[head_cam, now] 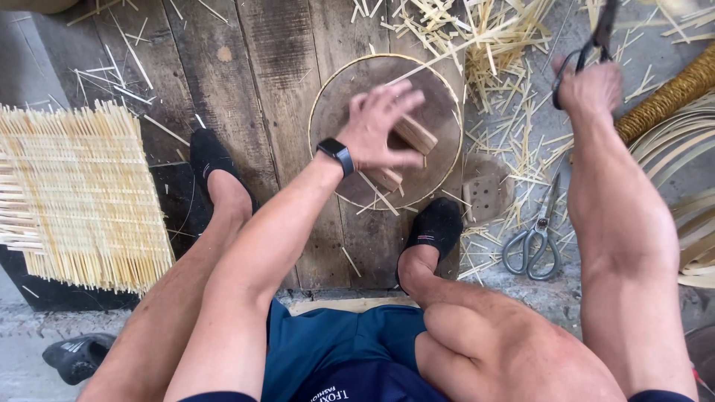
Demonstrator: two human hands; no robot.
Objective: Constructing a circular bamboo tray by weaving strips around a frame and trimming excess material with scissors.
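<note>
Head view, looking down past bare knees and blue shorts [335, 350] to a floor of dark wooden planks [246, 67].

Left hand [383, 126], with a black wristwatch [335, 155] on the wrist, spread loosely over a round wooden disc [350, 89] edged with a thin pale hoop. Fingers [387, 97] open and splayed, blurred, with the fingertips on or just above a small wooden block [415, 134]; cannot tell for sure whether touching. A second block [383, 179] just below the palm, also lying on the disc.

Right hand [592, 85] raised well to the right of the disc, fingers closed around the looped handles of dark shears [588, 48], blades pointing up and out of the top edge.

Below the right hand, on the ground, a second pair of scissors [532, 242] with grey handles, lying among scattered bamboo slivers [491, 45]. Between those scissors and the disc, a small round stool-like piece [484, 193] with holes.

Black slip-on shoes on both feet: one [212, 160] left of the disc, the other [438, 227] just below its lower edge.

Far to the left of the left hand, a flat woven bamboo mat [74, 193] with loose strip ends. To the right of the right hand, curved bamboo strips [685, 156] and a brown rope-wrapped piece [670, 97].
</note>
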